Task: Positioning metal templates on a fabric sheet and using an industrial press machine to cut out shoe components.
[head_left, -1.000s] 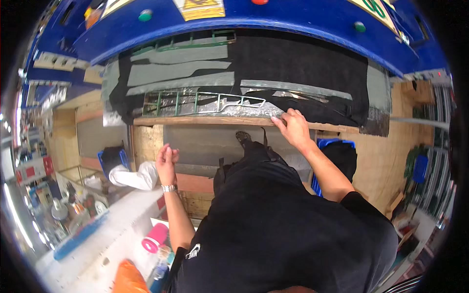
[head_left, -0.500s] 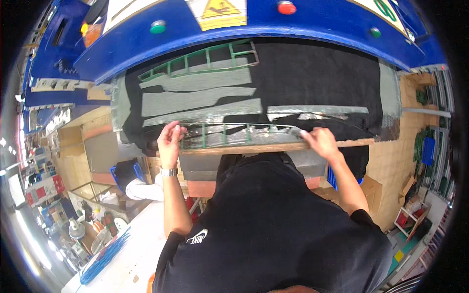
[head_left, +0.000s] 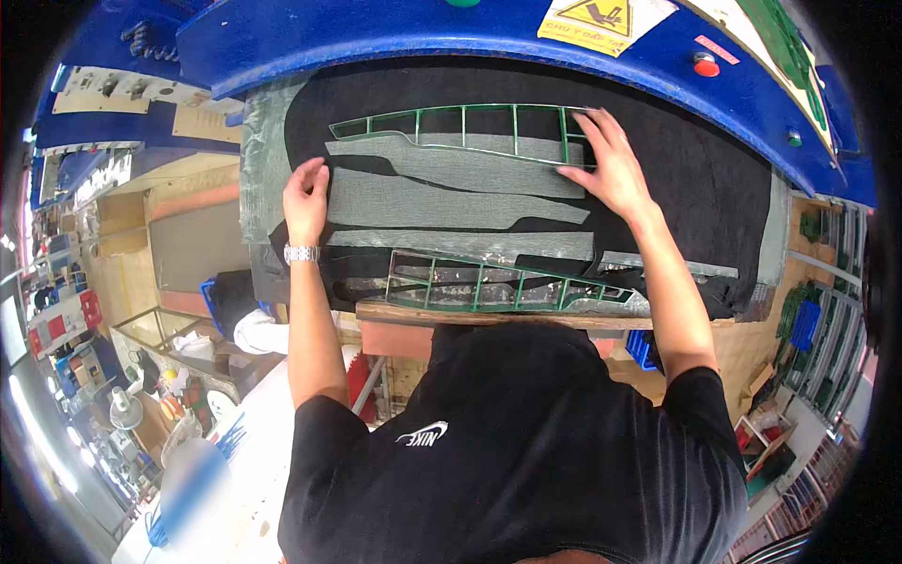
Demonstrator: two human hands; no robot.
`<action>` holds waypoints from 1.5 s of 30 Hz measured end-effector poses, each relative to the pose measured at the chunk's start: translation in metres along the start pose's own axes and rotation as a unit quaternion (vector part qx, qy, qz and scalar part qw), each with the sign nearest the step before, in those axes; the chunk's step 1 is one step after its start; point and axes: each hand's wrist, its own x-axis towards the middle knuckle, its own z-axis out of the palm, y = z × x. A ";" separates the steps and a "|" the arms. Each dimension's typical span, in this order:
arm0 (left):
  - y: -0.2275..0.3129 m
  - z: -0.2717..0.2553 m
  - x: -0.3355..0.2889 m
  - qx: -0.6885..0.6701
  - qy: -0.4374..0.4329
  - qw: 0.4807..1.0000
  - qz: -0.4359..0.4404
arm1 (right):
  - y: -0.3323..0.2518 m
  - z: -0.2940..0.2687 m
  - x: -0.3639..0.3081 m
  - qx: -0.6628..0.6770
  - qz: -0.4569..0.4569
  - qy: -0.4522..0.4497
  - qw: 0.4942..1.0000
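Note:
A long tapered green cutting die (head_left: 489, 153), divided by cross bars, lies on a black sheet of material (head_left: 695, 150). My right hand (head_left: 615, 169) spans its right end, thumb at the near edge and fingers at the far one. Below and left of the die's narrow end, my left hand (head_left: 305, 199) is loosely curled, thumb a little apart, holding nothing. A second green cutting die (head_left: 479, 287) rests close to my body, untouched. Between the two dies, long grey strip shapes (head_left: 451, 202) show in the black sheet.
A blue press beam (head_left: 395, 42) with a warning sign (head_left: 601, 21) and a red button (head_left: 707, 64) runs across the far side. The wooden front edge (head_left: 526, 321) borders the work surface near my body. Blue crates and boxes stand on the floor at both sides.
Both hands have let go of the near die, which now lies flat at the front edge. They have moved away from me, the right one onto the far die. The view has turned.

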 end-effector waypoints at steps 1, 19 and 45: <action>-0.003 0.000 0.006 -0.002 -0.009 1.000 -0.001 | -0.007 0.009 0.015 -0.020 -0.016 0.002 1.000; -0.031 0.022 0.011 0.050 -0.008 0.998 0.029 | 0.060 -0.027 -0.092 0.020 -0.006 0.005 1.000; 0.178 0.332 -0.209 0.355 -0.057 0.923 0.139 | 0.274 -0.102 -0.234 0.023 -0.042 -0.040 0.998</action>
